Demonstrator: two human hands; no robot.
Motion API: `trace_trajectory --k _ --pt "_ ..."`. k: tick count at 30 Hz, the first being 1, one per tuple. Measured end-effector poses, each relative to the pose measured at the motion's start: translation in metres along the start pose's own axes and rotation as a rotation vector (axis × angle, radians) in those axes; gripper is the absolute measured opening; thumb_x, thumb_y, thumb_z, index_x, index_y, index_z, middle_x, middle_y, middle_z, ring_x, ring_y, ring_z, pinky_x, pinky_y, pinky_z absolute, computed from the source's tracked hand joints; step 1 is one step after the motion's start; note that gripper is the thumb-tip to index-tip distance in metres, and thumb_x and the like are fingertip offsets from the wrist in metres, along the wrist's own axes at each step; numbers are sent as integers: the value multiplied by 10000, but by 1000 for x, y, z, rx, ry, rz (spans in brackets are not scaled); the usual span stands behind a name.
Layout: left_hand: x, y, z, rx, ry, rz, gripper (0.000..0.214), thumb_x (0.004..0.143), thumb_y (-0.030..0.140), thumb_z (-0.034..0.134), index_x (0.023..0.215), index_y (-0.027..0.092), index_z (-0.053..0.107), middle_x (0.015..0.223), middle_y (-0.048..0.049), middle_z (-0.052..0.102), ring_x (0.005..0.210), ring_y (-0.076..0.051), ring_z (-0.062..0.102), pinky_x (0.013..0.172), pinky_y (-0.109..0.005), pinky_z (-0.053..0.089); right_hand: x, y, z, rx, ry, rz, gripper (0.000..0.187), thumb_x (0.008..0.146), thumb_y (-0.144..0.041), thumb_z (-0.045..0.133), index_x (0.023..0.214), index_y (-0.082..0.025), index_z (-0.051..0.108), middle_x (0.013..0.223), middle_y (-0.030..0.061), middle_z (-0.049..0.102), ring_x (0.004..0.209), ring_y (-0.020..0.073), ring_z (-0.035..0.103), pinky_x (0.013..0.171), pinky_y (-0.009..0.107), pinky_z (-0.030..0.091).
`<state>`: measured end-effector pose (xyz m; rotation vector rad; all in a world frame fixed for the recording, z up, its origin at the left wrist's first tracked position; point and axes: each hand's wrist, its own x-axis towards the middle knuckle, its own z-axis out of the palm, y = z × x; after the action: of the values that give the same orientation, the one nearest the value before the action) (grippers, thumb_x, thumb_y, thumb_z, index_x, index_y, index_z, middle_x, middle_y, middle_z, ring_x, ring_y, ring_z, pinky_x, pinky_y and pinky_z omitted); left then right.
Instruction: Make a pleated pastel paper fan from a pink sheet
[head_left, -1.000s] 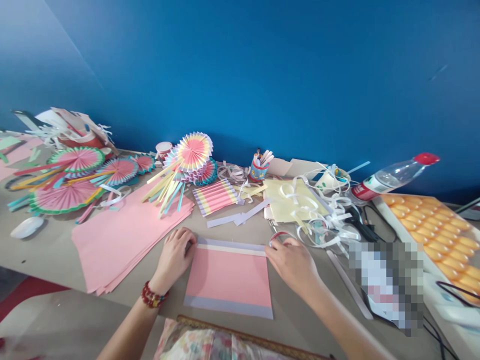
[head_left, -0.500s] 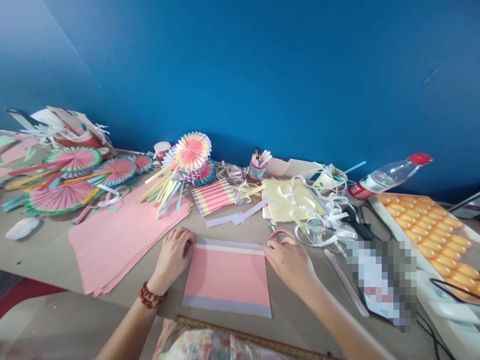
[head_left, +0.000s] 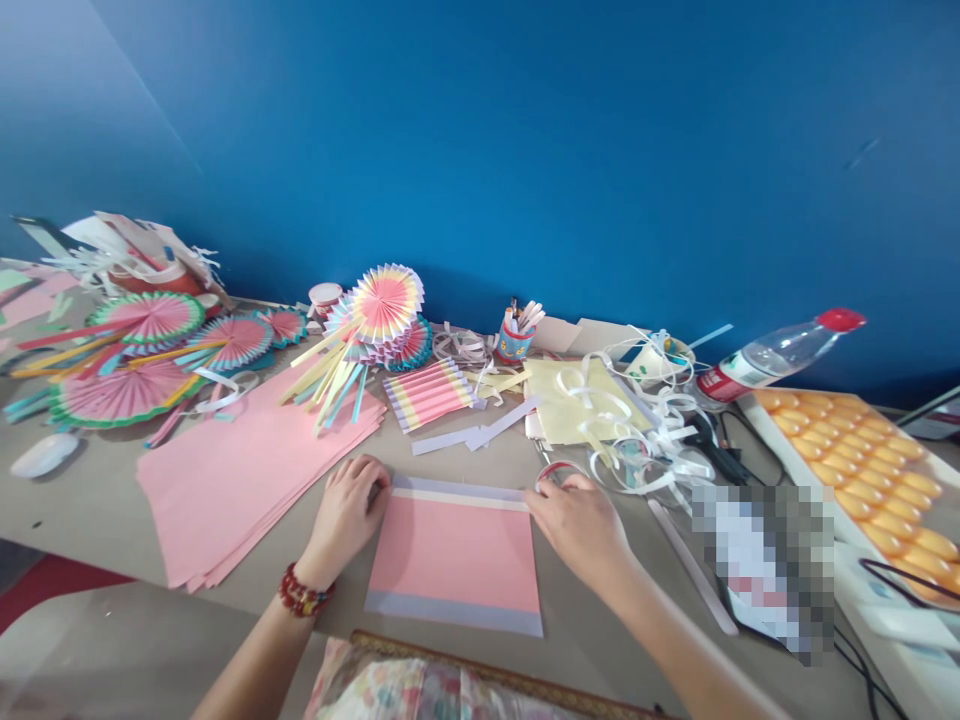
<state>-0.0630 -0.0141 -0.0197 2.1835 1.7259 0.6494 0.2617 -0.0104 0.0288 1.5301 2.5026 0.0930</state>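
Left hand (head_left: pixel 349 510) & right hand (head_left: pixel 581 525) are lying half-open, fingertips pressing far corners of pink paper sheet w/ lilac edge bands (head_left: pixel 454 550) btwn them, gripping nothing. Sheet's prob light, floppy, easily creased: pinch at edges. Pink paper stack (head_left: pixel 225 480) is sitting just left of left hand

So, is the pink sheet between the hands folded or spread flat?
Spread flat: the pink sheet lies uncreased on the table, left hand and right hand at its far corners.
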Motion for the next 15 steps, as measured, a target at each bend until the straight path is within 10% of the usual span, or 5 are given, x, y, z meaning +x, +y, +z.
trace_trajectory --k 15 --pt "0 1 -1 7 -2 1 80 843 151 492 810 216 525 919 -44 598 864 -223 570 802 -355 434 0 -3 -2 -23 7 8 169 893 -136 540 834 -239 660 774 3 680 662 160 559 688 310 296"
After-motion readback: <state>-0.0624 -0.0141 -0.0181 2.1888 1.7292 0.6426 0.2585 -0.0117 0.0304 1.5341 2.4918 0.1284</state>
